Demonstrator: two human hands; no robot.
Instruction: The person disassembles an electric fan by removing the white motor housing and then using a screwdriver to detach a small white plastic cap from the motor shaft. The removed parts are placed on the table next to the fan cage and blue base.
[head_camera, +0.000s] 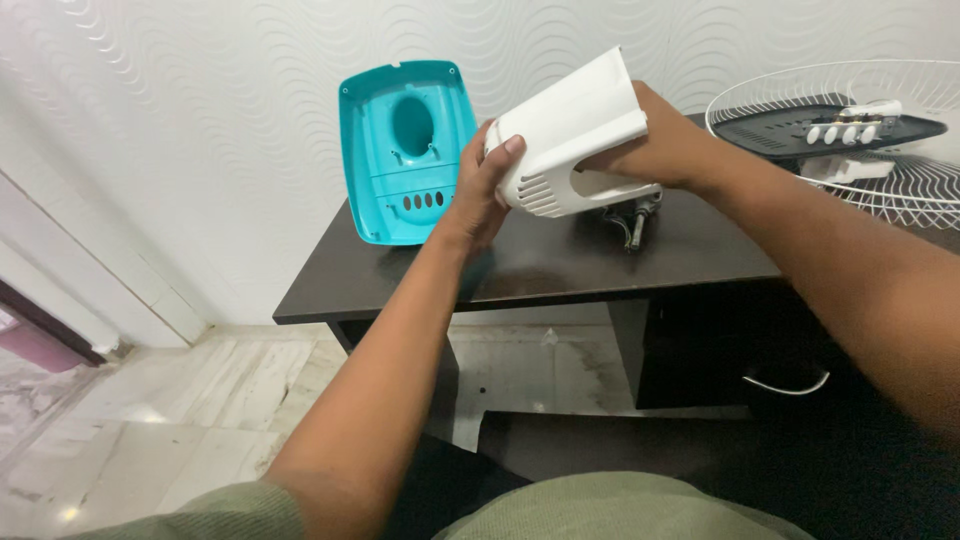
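Note:
A white plastic housing with vent slots, shaped like a hollow shell, is held up above the dark table. My left hand grips its lower left end, thumb on the front. My right hand holds the housing from the right side, fingers wrapped behind it. A teal plastic cover with a round hole and a row of small slots leans upright against the wall, just left of my left hand.
A dark metal tool lies on the table under the housing. A white wire fan guard with a black panel and white knobs sits at the right. Pale marble floor spreads to the left.

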